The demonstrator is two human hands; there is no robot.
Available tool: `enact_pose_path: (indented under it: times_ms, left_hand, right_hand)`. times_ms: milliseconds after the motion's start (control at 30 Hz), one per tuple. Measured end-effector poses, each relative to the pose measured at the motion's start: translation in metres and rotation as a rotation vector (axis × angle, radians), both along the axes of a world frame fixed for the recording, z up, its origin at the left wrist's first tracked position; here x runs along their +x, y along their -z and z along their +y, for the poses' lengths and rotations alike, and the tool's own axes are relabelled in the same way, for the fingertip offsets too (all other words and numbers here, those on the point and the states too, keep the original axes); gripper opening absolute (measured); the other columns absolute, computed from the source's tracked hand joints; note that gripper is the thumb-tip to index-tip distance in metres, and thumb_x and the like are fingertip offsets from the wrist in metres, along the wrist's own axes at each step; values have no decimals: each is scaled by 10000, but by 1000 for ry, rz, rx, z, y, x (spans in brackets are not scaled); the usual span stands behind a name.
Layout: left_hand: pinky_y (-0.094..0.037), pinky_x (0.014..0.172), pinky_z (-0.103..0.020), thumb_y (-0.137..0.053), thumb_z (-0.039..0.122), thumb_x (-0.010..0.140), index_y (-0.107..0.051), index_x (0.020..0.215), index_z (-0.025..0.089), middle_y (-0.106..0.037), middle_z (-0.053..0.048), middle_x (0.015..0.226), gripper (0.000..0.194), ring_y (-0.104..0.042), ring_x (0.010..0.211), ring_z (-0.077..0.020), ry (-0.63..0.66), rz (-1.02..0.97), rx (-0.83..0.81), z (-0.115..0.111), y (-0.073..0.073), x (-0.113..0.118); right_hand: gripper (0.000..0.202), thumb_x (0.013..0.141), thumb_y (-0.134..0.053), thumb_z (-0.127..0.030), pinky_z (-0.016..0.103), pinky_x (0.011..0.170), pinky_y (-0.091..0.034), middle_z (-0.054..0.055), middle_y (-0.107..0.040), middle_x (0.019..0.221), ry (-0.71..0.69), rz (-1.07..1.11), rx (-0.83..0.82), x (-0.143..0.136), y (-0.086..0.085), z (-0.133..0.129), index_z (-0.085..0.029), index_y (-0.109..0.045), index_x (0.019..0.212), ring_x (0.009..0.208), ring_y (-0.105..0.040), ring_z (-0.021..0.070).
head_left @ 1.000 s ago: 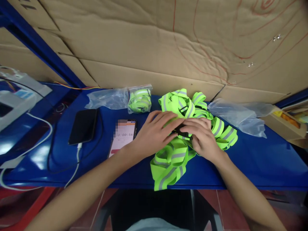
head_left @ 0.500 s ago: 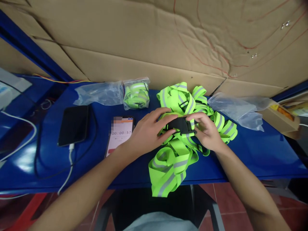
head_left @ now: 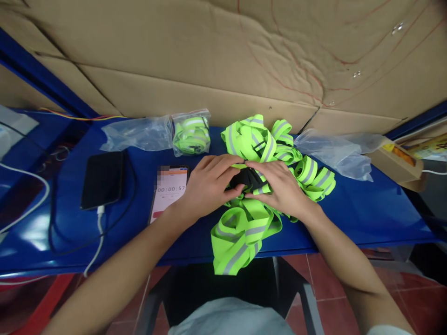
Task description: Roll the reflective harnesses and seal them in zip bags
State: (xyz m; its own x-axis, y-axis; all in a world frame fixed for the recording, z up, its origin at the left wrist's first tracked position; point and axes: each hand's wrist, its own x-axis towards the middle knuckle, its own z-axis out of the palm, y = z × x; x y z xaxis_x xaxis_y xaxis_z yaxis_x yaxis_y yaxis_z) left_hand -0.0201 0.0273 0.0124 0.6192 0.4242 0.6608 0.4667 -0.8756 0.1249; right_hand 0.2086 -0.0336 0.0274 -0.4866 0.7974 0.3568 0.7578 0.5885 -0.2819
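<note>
The left hand (head_left: 209,186) and the right hand (head_left: 281,188) close from either side on a black piece (head_left: 247,179) at the centre of the frame, thumbs below and fingers above. The hands cover both its ends, so its full shape cannot be told; the visible part looks dark, matt and folded.

Lime-green straps (head_left: 249,228) lie around and under the grip, the loose heap spreading above, below and to the right of it. They are flat, soft bands with a grey stripe along the middle, bent into loops and coils; one fold hangs over the front edge of the smooth, glossy blue table (head_left: 195,249).

Left of the heap, a thin, wrinkled clear bag (head_left: 192,135) holds more coiled green strap. Creased brown cardboard (head_left: 167,51) fills the upper frame.
</note>
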Motion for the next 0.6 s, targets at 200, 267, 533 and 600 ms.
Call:
enact_pose_path:
  times_ms: [200,267,533,600]
  left_hand:
    - [-567,973,-468,-723,289,906,-734,1077,227,-770,-54,1221,183,-734,1100,-277,-59,-98,-141,14,-13,-25]
    - [-559,1041,-486,-802,345,858,-753,1092,290,-766,10,1235,245,-711,1140,-266,-40,-374,-292,29,-17,-44]
    - [-575,1002,-434,-685,638,896,-719,1039,323,-755,110,1123,347,-625,1021,-171,13,-969,-679,96,-61,-137]
    - [-539,1042,-471,-714,726,818,-703,967,313,-754,104,1110,439,-597,1097,-200,0,-984,-664,106,-66,-161]
  right_hand:
    - [558,923,-694,-342,503,1004,-520,146,-682,1304,261,118,247,31,-27,-7,-217,-482,1424,1182,-664,334]
    - [627,895,-729,-386,506,997,-537,162,-658,1331,390,182,333,59,-42,-15,-214,-475,1441,1195,-662,344]
    - [748,602,-937,-374,449,880,-509,215,-723,1206,1090,275,559,235,-53,-45,-217,-670,1283,1008,-724,347]
    - [621,517,-955,-278,474,901,-486,202,-737,1132,1250,420,621,284,-43,-58,-229,-710,1085,1011,-711,350]
